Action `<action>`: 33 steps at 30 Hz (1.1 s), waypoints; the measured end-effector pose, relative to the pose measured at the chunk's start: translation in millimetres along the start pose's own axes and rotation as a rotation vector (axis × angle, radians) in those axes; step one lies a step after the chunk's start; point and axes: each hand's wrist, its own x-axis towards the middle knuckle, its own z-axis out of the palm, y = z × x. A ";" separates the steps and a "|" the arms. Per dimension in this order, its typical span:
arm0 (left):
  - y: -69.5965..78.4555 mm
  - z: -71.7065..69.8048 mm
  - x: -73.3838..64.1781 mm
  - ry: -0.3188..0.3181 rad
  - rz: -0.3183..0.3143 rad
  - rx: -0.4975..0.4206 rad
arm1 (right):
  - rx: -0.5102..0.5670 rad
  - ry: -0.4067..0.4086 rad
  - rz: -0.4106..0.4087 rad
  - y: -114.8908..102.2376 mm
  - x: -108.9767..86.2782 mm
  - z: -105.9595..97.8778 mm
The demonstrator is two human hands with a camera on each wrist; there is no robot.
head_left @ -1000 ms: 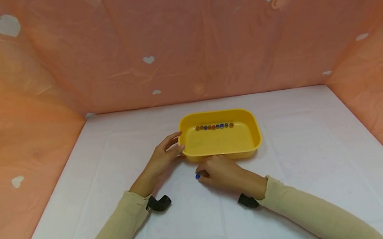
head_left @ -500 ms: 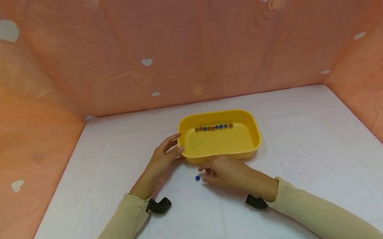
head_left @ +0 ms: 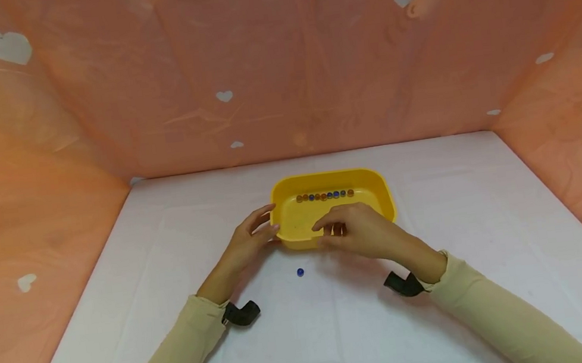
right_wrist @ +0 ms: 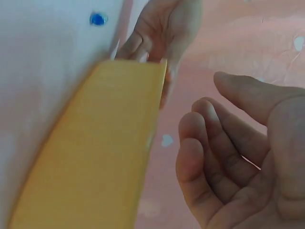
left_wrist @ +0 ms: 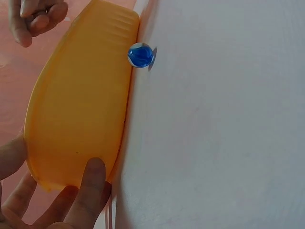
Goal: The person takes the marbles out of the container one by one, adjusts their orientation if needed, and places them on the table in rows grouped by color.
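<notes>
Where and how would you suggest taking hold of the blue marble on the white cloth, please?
I'd pinch the blue marble across its middle, thumb opposite fingertip, coming down from above with the right hand, which holds nothing. It is small and round, so a push from one side would probably roll it, perhaps against the yellow tray just beyond.

A marble row [head_left: 323, 197] is lying inside the tray [head_left: 296, 223], toward its far side; a single marble [head_left: 300, 272] is resting before the tray on the cloth [head_left: 283, 350].

Long plain beige sleeves [head_left: 168, 358], slightly rumpled cuffs [head_left: 443, 270], two short curved black wrist pieces [head_left: 243, 314]
</notes>
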 end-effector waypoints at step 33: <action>-1.5 0.9 0.8 0.019 -0.011 0.008 | -0.176 -0.049 0.240 87.8 48.1 -29.0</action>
